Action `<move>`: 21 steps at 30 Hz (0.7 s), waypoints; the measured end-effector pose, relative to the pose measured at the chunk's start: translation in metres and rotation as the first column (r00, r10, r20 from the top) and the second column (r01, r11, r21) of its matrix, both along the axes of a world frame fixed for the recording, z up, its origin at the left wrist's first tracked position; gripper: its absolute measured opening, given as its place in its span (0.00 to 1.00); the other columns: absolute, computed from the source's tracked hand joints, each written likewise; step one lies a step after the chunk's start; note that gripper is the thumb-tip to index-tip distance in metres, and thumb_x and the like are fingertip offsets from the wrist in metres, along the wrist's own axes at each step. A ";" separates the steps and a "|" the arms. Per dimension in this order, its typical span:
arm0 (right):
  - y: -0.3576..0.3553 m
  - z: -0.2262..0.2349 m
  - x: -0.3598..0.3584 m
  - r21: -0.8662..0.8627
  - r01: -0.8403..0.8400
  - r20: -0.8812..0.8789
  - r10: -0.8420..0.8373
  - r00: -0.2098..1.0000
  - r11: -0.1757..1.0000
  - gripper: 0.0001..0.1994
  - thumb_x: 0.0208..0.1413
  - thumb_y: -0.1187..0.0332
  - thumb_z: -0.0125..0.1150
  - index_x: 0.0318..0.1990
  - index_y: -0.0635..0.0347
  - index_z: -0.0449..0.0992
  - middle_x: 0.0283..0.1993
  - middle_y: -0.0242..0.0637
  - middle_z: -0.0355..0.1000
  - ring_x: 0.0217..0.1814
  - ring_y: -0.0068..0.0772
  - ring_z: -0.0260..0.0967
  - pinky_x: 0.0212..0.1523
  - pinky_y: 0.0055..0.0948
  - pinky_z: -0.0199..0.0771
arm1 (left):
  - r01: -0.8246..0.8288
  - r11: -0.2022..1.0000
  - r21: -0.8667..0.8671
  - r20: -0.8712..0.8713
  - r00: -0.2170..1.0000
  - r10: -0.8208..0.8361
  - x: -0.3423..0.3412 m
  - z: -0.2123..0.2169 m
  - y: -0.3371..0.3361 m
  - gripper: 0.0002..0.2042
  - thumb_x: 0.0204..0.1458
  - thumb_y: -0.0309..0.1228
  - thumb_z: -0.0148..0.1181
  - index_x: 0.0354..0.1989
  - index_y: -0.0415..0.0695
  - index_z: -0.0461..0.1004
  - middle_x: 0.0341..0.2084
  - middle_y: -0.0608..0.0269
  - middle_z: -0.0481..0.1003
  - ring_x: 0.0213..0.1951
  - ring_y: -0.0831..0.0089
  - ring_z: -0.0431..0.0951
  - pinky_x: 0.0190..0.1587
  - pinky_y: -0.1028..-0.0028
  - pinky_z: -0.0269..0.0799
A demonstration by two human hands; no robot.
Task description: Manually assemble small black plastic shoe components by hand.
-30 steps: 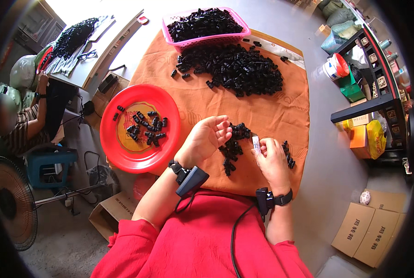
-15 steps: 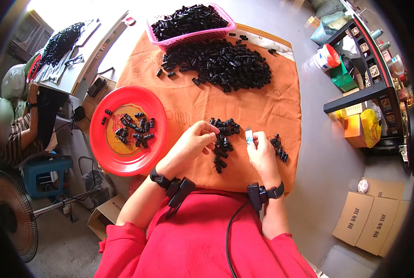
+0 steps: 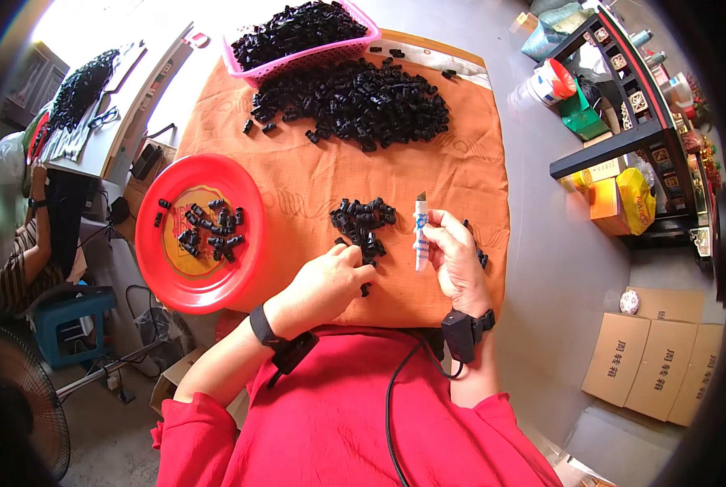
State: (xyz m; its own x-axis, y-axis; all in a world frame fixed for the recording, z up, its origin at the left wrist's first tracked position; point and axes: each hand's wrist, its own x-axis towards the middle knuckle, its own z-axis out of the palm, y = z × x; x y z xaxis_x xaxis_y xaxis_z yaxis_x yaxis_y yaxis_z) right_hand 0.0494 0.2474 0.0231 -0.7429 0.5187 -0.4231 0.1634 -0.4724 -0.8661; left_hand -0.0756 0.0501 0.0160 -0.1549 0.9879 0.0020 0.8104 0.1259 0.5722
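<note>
Near the lower middle of the frame, the left hand (image 3: 324, 284) reaches forward with its fingers bunched together on a small black part at the near edge of the small pile of black parts (image 3: 363, 223); it seems pinched shut on one piece, though the piece itself is mostly hidden by the fingertips. Just to the right, the right hand (image 3: 454, 260) is clamped around a slim white-wrapped knife (image 3: 420, 231), held upright with its blade tip pointing to the top of the frame, which keeps the edge away from both hands and ready beside the pile. The two hands are near each other but not touching, with the pile between and just above them.

The pile sits in the centre of the orange cloth (image 3: 314, 183) covering the tabletop, close enough that both wrists can rest at the near edge. A few more black parts (image 3: 480, 256) lie behind the right hand, close to the cloth's right border.

To the left, a red round tray (image 3: 168, 284) overhangs the tabletop's left side and holds a scatter of black pieces, within easy sweep of the left hand. Bare cloth between tray and pile leaves open room for moving.

Farther up, a large heap of black parts (image 3: 355, 101) spreads across the cloth, and a pink basket (image 3: 363, 39) filled with the same parts stands at the far edge.
</note>
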 end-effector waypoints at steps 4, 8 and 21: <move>0.000 0.002 0.000 -0.066 0.019 -0.024 -0.021 0.999 0.998 0.12 0.59 0.72 0.54 0.50 0.64 0.71 0.37 0.32 0.71 0.35 0.23 0.70 0.37 0.23 0.72 | -0.013 1.000 0.021 0.043 0.999 0.012 0.000 -0.003 -0.001 0.10 0.47 0.28 0.64 0.40 0.46 0.75 0.36 0.56 0.70 0.43 0.56 0.73 0.43 0.63 0.74; -0.001 0.002 0.001 -0.105 0.026 -0.034 -0.030 0.999 0.994 0.14 0.59 0.71 0.54 0.51 0.65 0.71 0.37 0.33 0.71 0.34 0.24 0.69 0.33 0.23 0.72 | -0.024 1.000 0.014 0.104 0.994 0.023 0.001 -0.005 0.001 0.10 0.47 0.28 0.63 0.39 0.46 0.74 0.36 0.55 0.69 0.42 0.55 0.73 0.42 0.62 0.74; 0.001 0.008 0.003 -0.225 0.005 -0.138 -0.037 0.990 0.974 0.15 0.58 0.71 0.54 0.52 0.65 0.70 0.37 0.32 0.70 0.34 0.24 0.68 0.34 0.24 0.72 | -0.034 0.998 -0.050 0.127 0.991 0.040 0.001 -0.005 0.004 0.05 0.49 0.27 0.61 0.34 0.45 0.75 0.35 0.54 0.69 0.40 0.55 0.75 0.40 0.62 0.75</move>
State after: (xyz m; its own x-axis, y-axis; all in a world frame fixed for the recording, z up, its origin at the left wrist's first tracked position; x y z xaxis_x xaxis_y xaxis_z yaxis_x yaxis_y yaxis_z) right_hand 0.0519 0.2483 0.0310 -0.7929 0.4395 -0.4222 0.0354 -0.6584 -0.7519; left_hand -0.0751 0.0545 0.0107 -0.1875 0.9800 -0.0672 0.7250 0.1842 0.6637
